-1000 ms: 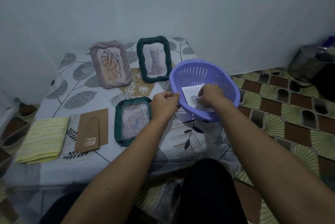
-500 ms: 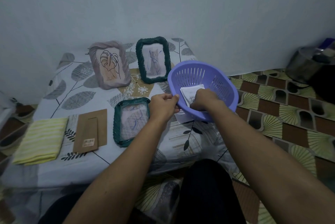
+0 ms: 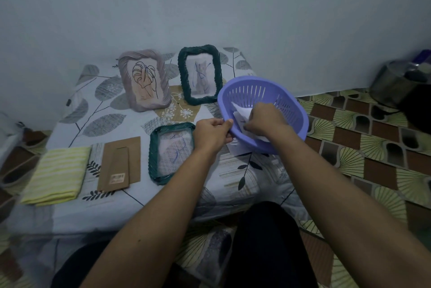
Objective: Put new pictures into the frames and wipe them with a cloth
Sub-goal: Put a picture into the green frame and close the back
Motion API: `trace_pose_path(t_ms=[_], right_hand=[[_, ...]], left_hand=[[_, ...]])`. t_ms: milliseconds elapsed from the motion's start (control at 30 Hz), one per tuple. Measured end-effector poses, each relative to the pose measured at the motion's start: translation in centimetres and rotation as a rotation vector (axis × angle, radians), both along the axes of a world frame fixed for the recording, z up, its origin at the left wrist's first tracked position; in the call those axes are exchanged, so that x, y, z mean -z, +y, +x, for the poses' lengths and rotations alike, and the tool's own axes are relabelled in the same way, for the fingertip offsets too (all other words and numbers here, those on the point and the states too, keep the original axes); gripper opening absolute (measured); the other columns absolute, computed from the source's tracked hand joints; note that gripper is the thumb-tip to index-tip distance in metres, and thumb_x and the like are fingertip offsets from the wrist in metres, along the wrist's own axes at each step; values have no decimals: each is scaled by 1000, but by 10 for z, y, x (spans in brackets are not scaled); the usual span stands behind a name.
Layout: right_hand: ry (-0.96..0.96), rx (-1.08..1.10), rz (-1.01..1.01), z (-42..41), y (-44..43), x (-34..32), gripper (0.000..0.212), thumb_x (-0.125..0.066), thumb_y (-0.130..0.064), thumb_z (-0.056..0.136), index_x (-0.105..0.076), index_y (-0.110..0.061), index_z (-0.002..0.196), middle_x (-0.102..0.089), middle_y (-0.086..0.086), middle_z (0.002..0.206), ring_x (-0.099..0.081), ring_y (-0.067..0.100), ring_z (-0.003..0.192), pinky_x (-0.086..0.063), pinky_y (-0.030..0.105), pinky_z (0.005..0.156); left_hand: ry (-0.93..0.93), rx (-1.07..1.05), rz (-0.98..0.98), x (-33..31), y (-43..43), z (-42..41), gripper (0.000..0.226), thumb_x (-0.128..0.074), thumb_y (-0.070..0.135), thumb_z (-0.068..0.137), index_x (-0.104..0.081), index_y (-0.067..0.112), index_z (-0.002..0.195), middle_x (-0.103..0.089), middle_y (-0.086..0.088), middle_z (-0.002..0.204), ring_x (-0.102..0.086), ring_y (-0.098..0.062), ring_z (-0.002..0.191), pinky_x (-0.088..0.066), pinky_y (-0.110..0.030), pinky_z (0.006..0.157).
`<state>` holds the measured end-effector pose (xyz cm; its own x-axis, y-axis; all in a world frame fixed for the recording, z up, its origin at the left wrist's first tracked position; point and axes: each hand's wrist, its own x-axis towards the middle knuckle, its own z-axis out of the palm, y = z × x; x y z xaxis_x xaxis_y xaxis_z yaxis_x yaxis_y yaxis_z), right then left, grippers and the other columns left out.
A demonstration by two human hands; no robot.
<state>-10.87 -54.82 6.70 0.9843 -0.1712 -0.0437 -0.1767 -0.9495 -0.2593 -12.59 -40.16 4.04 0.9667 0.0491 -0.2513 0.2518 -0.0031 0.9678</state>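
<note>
L hand grips basket rim, tilted. R hand inside, fingers pinching paper pics. Green frame flat on bed, just left of L hand, long axis pointing away. Prob R hand carries pic leftward.

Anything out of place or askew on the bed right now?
The purple basket is tilted toward the person, its near rim pinched by the left hand, while the right hand grips papers inside. One white sheet lies outside, under the basket's near edge. Nothing looks damaged.
</note>
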Motion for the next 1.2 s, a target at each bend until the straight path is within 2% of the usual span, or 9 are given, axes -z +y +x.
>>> trace_pose_path(t_ms=[200, 367, 467, 667, 800, 933, 1000, 1067, 1200], right_hand=[[-288, -41, 42, -30, 36, -30, 18, -55, -24, 87, -54, -17, 71, -59, 4, 72, -55, 30, 70, -35, 30, 55], [-462, -156, 101, -48, 75, -40, 12, -57, -33, 87, -57, -23, 80, -65, -4, 76, -56, 21, 70, -29, 27, 52], [-481, -207, 191, -54, 98, -38, 14, -57, -37, 85, -59, -23, 82, -68, -5, 80, -60, 20, 72, -45, 32, 59], [-418, -257, 430, -59, 130, -24, 14, -61, -35, 85, -60, -21, 82, -66, -5, 81, -59, 17, 77, -47, 33, 64], [-303, -194, 541, -56, 144, -9, 13, -61, -37, 78, -57, -25, 74, -65, -8, 79, -62, 18, 80, -53, 37, 73], [-202, -152, 574, -54, 152, 8, 15, -62, -36, 79, -57, -24, 72, -66, -8, 78, -62, 16, 79, -54, 36, 73], [-161, -132, 553, -52, 152, 18, 15, -62, -36, 80, -57, -24, 73, -65, -9, 77, -61, 15, 77, -53, 34, 73], [-97, -123, 522, -51, 151, 29, 17, -62, -37, 81, -57, -22, 73, -63, -8, 75, -60, 17, 76, -51, 34, 73], [-58, -116, 419, -51, 145, 49, 24, -61, -40, 76, -52, -22, 63, -60, -5, 74, -58, 24, 81, -51, 39, 80]], left_hand=[[-6, -32, -17, -4, 15, -1, 22, -68, 25, 93, -68, 5, 86, -71, -12, 80, -68, -20, 65, -61, -32, 64], [25, -103, -150, -7, 40, 0, 25, -55, 17, 99, -66, -5, 102, -68, -4, 66, -63, -12, 53, -54, -27, 56], [54, -72, -301, -11, 59, -7, 19, -45, 9, 99, -62, 1, 101, -59, 5, 52, -53, -5, 42, -46, -21, 48], [200, -112, -548, 4, 111, -19, 17, -46, 16, 98, -61, 9, 97, -66, -1, 66, -63, -12, 53, -52, -26, 52], [216, -223, -568, 17, 141, -26, 12, -51, 12, 95, -62, 9, 91, -67, -2, 75, -64, -12, 61, -53, -26, 63], [161, -254, -430, 25, 160, -29, 12, -53, 5, 94, -63, 6, 102, -68, -8, 94, -64, -19, 81, -54, -31, 72], [109, -311, -230, 28, 166, -30, 19, -60, 6, 93, -65, 4, 111, -72, -11, 103, -68, -23, 90, -57, -32, 68], [1, -381, 62, 26, 167, -34, 12, -67, 11, 89, -68, 12, 102, -72, -4, 92, -67, -19, 82, -52, -24, 57], [-181, -317, 415, 29, 164, -36, 6, -73, 19, 85, -68, 19, 89, -66, 7, 76, -62, -5, 71, -46, -22, 61]])
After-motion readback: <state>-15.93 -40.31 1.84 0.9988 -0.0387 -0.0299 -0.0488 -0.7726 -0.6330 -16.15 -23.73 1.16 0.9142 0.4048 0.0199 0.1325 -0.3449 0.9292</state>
